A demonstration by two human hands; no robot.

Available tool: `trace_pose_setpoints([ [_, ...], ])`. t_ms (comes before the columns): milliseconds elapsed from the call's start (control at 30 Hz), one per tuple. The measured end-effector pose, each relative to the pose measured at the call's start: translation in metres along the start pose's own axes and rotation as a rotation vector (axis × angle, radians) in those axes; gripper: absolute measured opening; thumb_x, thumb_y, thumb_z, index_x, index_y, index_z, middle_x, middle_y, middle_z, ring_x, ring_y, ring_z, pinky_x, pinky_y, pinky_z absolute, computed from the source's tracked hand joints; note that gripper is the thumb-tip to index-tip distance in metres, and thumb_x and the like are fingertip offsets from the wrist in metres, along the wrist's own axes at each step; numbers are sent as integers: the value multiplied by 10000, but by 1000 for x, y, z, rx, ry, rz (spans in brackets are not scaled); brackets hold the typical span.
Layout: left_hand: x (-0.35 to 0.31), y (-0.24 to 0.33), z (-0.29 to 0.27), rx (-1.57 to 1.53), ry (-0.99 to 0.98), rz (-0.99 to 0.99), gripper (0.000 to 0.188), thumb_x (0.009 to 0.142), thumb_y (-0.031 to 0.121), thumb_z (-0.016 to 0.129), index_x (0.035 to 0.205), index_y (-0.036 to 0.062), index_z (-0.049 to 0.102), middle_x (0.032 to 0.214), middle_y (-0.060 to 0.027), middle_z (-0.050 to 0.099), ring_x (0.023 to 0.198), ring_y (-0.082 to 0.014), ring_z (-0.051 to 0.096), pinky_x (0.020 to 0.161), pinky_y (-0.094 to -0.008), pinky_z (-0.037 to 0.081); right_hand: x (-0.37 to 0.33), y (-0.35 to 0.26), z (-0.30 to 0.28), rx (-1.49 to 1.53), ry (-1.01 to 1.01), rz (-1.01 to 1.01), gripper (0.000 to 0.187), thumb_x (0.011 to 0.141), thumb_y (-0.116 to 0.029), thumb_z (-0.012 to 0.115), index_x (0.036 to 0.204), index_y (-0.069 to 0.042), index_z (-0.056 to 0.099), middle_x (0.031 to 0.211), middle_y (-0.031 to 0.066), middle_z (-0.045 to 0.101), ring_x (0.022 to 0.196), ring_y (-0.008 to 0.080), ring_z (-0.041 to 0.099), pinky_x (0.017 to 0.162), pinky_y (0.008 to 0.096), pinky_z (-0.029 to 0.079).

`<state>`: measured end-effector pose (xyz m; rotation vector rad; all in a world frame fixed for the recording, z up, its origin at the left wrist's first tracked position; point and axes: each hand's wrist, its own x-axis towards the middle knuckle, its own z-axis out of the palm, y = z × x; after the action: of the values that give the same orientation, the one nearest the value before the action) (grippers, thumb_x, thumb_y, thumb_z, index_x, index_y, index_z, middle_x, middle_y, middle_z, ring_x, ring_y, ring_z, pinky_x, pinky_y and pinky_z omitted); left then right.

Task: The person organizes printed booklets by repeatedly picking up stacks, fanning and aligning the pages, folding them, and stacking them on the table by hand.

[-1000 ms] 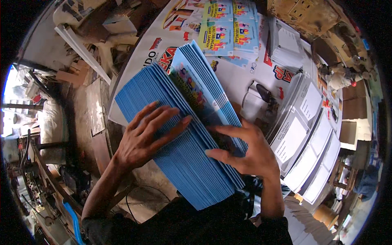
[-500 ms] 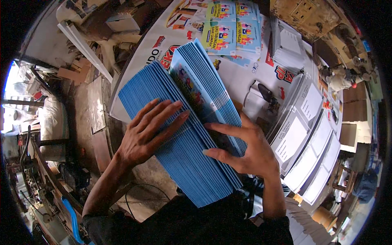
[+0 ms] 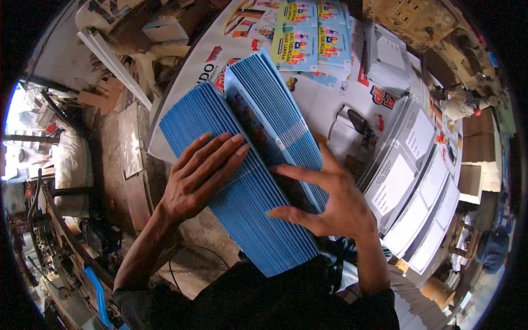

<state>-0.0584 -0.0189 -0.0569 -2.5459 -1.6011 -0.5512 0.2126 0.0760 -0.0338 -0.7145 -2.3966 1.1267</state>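
Observation:
A long row of thin blue booklets [image 3: 258, 220] stands on edge in front of me, spines up. My left hand [image 3: 201, 181] lies across its top, fingers stretched out and resting on the spines. To the right, a second group of booklets [image 3: 275, 99] leans away, leaving a V-shaped gap where a printed cover partly shows. My right hand [image 3: 335, 203] is around this group, its index finger reaching into the gap and other fingers mostly hidden behind. Its thumb touches the right edge of the left row.
Colourful printed booklets [image 3: 313, 41] lie at the table's far side. Stacked grey-and-white printed sheets [image 3: 396, 181] sit at the right, with another pile [image 3: 388, 60] beyond. A dark stapler-like object [image 3: 357, 121] rests on the printed table cover [image 3: 319, 104]. Machinery and scrap fill the left side.
The gap between the two groups has shifted left. The right group is thicker and the left row narrower. My right thumb has slid left; my left hand has barely moved.

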Motion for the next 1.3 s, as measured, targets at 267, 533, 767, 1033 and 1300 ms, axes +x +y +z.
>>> trace_pose_setpoints([
  [267, -11, -1, 17, 21, 204, 2, 592, 806, 90, 738, 1366, 172, 565, 1477, -72, 463, 1342, -253, 478, 1148, -454, 397, 3, -5, 0, 134, 75, 21, 438, 869, -348, 705, 1210, -74, 677, 1357, 305, 466, 1211, 453, 532, 1061, 457, 426],
  [533, -7, 2, 6, -24, 128, -23, 556, 831, 81, 695, 1367, 143, 561, 1434, -69, 512, 1329, -240, 497, 1148, -450, 400, 2, -11, -3, 58, -88, 73, 542, 749, -459, 799, 1150, -102, 726, 1422, 288, 380, 1338, 476, 401, 1081, 573, 373],
  [767, -6, 1, 5, -17, 105, -25, 540, 838, 69, 672, 1362, 144, 567, 1432, -77, 512, 1330, -246, 496, 1141, -449, 406, 2, -11, -2, 53, -66, 90, 601, 684, -477, 844, 1147, -112, 728, 1410, 301, 382, 1355, 500, 368, 1095, 575, 351],
  [1033, -20, -4, 24, 98, 284, 51, 473, 822, 82, 722, 1285, 120, 631, 1391, -104, 519, 1282, -254, 523, 1089, -440, 469, -3, -5, -2, -10, -55, 81, 619, 720, -482, 816, 1187, -96, 687, 1284, 305, 490, 1176, 449, 554, 1030, 458, 452],
  [1300, -15, -4, 12, -4, 294, 62, 415, 825, 43, 723, 1231, 73, 642, 1328, -114, 565, 1239, -248, 553, 1050, -432, 497, -1, -5, -3, 24, -42, 49, 592, 733, -454, 811, 1178, -84, 686, 1294, 281, 491, 1187, 438, 549, 1022, 457, 454],
])
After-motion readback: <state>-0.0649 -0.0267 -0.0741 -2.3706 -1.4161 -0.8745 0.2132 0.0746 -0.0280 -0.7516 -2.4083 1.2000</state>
